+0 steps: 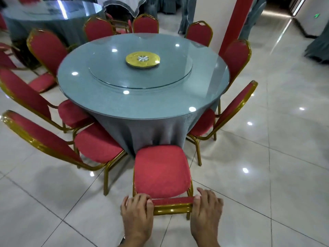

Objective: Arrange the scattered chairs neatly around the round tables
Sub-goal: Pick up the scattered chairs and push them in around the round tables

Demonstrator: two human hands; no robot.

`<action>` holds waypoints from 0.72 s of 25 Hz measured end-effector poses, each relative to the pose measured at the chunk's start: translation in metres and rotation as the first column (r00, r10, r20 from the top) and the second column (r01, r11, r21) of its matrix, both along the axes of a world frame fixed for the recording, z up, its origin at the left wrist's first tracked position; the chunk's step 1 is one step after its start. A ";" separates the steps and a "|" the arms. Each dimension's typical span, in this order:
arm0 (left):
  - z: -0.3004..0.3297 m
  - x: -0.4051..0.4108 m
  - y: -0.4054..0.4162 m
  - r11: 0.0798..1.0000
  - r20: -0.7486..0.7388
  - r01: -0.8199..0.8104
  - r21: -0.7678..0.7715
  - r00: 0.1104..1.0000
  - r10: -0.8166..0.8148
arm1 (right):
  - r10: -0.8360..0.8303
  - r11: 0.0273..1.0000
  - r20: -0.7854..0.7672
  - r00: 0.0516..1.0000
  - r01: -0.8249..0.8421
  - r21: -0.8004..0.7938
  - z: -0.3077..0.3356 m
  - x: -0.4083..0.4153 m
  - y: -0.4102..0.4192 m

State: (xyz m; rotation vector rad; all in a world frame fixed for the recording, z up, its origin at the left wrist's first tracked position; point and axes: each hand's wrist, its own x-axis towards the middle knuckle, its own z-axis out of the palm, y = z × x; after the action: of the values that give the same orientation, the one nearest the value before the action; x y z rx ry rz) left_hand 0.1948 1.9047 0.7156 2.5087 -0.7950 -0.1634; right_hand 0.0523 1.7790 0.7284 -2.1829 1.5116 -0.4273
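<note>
Both hands hold the top rail of the nearest chair (pixel 161 171): the left hand (pixel 137 209) grips the left end of the backrest, and the right hand (pixel 206 207) grips the right end, fingers curled over it. This chair stands on the tiled floor (pixel 267 175), its red seat touching the grey cloth at the near edge of the round tabletop (pixel 142 75). Other red chairs stand around the tabletop on both sides. A golden disc (pixel 143 60) lies at the centre of the glass turntable (pixel 140 72).

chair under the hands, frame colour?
Gold metal frame on the chair, with red upholstery; clearest in the head view.
</note>
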 end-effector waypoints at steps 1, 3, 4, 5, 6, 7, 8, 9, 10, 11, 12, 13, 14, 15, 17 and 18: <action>0.001 0.013 -0.012 1.000 -0.018 0.003 0.023 1.000 -0.002 | 0.036 0.999 -0.040 0.999 -0.035 0.021 0.002 0.011 -0.015; 0.004 0.040 -0.035 0.998 -0.045 0.015 0.062 0.999 -0.012 | 0.086 0.995 -0.106 0.991 -0.080 0.060 0.004 0.035 -0.050; 0.006 0.052 -0.049 0.997 -0.057 0.027 0.073 0.998 -0.023 | 0.102 0.993 -0.111 0.989 -0.095 0.070 0.004 0.046 -0.067; 0.007 0.062 -0.065 0.996 -0.072 0.033 0.082 0.997 -0.027 | 0.120 0.991 -0.106 0.987 -0.114 0.065 0.003 0.057 -0.083; 0.007 0.070 -0.078 0.996 -0.082 0.031 0.089 0.996 -0.024 | 0.125 0.991 -0.098 0.987 -0.120 0.053 0.001 0.067 -0.098; 0.006 0.076 -0.088 0.995 -0.077 0.019 0.101 0.997 -0.011 | 0.117 0.993 -0.090 0.989 -0.114 0.039 -0.002 0.075 -0.112; 0.004 0.080 -0.097 0.993 -0.055 0.003 0.117 0.998 0.004 | 0.112 0.994 -0.084 0.990 -0.110 0.027 -0.006 0.082 -0.123; 0.003 0.084 -0.104 0.991 -0.030 -0.009 0.137 0.999 0.013 | 0.114 0.993 -0.080 0.990 -0.114 0.013 -0.008 0.087 -0.131; 0.001 0.087 -0.112 0.988 -0.010 -0.014 0.156 1.000 0.015 | 0.127 0.992 -0.091 0.988 -0.128 -0.004 -0.010 0.091 -0.141; 0.001 0.089 -0.121 0.985 -0.008 -0.016 0.172 1.000 0.018 | 0.143 0.989 -0.113 0.983 -0.146 -0.019 -0.012 0.094 -0.151; 0.002 0.090 -0.129 0.983 -0.003 -0.020 0.180 1.000 0.021 | 0.159 0.986 -0.135 0.978 -0.164 -0.028 -0.012 0.096 -0.161; 0.003 0.091 -0.137 0.982 0.001 -0.027 0.186 1.000 0.027 | 0.181 0.981 -0.145 0.973 -0.189 -0.042 -0.011 0.097 -0.171; 0.002 0.092 -0.144 0.981 0.011 -0.034 0.193 0.999 0.033 | 0.204 0.974 -0.155 0.967 -0.216 -0.066 -0.010 0.099 -0.179; 0.000 0.093 -0.150 0.977 0.005 -0.036 0.211 0.999 0.036 | 0.217 0.969 -0.170 0.961 -0.233 -0.082 -0.010 0.101 -0.186; 0.000 0.093 -0.157 0.965 -0.021 -0.004 0.262 1.000 0.009 | 0.222 0.969 -0.244 0.944 -0.243 -0.055 -0.011 0.102 -0.195; 0.002 0.094 -0.158 0.958 -0.019 0.039 0.284 0.999 -0.035 | 0.232 0.966 -0.284 0.930 -0.254 -0.043 -0.013 0.102 -0.199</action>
State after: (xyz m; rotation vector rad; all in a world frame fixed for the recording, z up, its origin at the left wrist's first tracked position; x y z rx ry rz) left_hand 0.2887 1.7470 0.7176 2.7582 -0.8670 -0.3291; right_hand 0.1540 1.5805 0.7156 -2.5403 1.3498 -0.1028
